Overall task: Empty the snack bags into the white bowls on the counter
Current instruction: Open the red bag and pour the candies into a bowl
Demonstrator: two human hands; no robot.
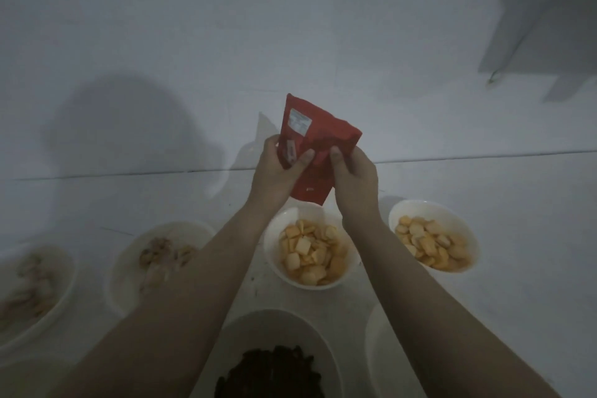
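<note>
Red snack bag (pixel 315 152) pinched by left hand (pixel 277 178), right hand (pixel 353 181), seemingly over bowl (pixel 274 255).

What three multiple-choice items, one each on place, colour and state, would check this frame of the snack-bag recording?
1. Where is the red bag?
A. Lying in a bowl
B. Held up above the bowl of square yellow crackers
C. Flat on the counter

2. What colour are the snacks in the nearest bowl?
A. Dark brown
B. Green
C. White

3. How is the bag held?
A. Left hand only
B. Right hand only
C. Both hands

Key: 1 B, the bag hangs over that bowl; 2 A, its contents look dark brown; 3 C, fingers of each hand pinch the bag.
</note>
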